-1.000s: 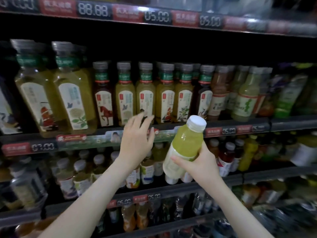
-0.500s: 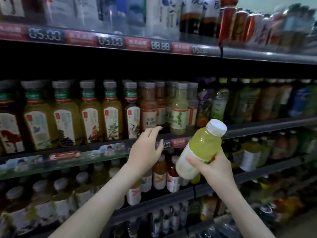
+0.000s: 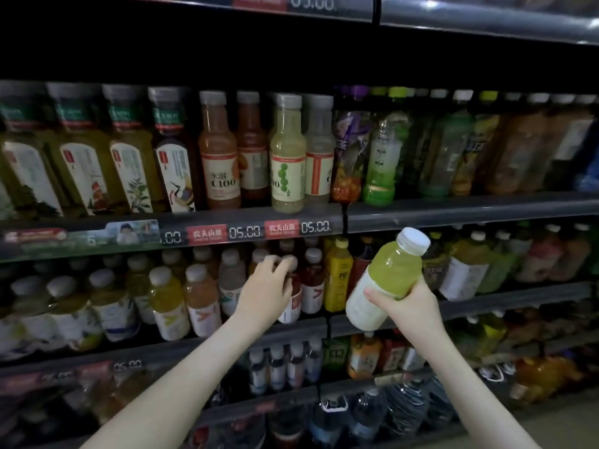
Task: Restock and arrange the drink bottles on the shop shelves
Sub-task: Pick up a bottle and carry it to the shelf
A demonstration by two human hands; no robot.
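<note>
Right hand [image 3: 409, 307] is up at chest height with the prize: a green-yellow plastic juice bottle with a white screw cap and pale lower label [image 3: 387, 278]. It sits in mid-air in front of the dark metal middle shelf [image 3: 308, 326], tipped so the cap leans up and to the right. The fingers [image 3: 377, 294] wrap the lower body, a proper grasp with the wrist cocked back and the forearm rising from bottom right.

Over to the left hand [image 3: 265, 288], reaching in palm-down from a long, straight forearm. Its fingers [image 3: 275, 264] are curled at the neck of a small red drink bottle with a white cap and white label [image 3: 294, 308] in the front row, just beside a yellow bottle with a yellow cap [image 3: 338, 280]. Whether they have really pinched it or only touch it, I cannot tell.

The job looks to be making room in that row. Best play: steady or shift the red bottle by the neck, keeping it upright so its neighbours don't topple. Then bring the green bottle level, base first, label facing out, and slide it in among the white-capped ones. Tight ranks, so go gently.
</note>
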